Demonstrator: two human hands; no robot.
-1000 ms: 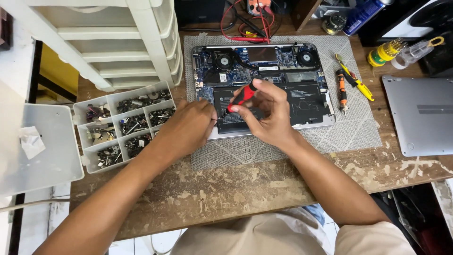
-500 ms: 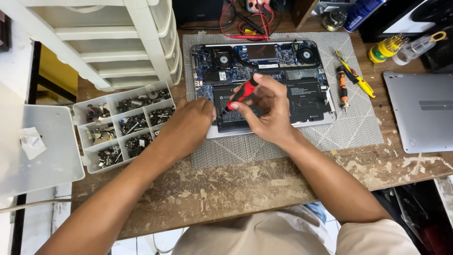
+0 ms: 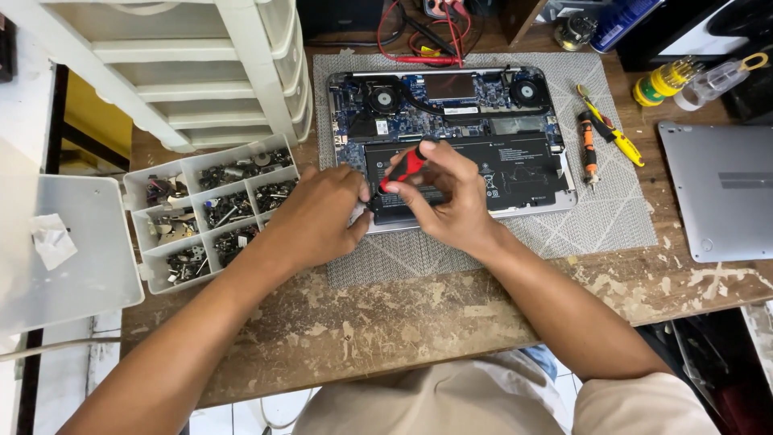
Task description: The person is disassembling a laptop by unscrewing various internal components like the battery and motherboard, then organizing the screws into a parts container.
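An opened laptop [image 3: 515, 105] lies bottom-up on a grey mat [image 3: 596, 225], its fans, circuit board and black battery [image 3: 515, 165] exposed. My right hand [image 3: 447, 193] grips a red-and-black screwdriver [image 3: 407, 165], tip down at the battery's front-left corner. My left hand [image 3: 318, 217] rests at the laptop's left front edge, its fingertips pinched beside the screwdriver tip; whatever they hold is hidden.
A white compartment box [image 3: 209, 209] of screws with its lid [image 3: 64, 258] open sits left. White plastic drawers [image 3: 185, 72] stand behind it. An orange-black screwdriver [image 3: 588, 149], yellow tool [image 3: 616, 133], silver laptop cover [image 3: 725, 189] and red test leads [image 3: 419, 36] lie around.
Both hands stay at the battery's front-left corner; the screwdriver has tilted slightly in my right hand. Otherwise only a small shift of the view.
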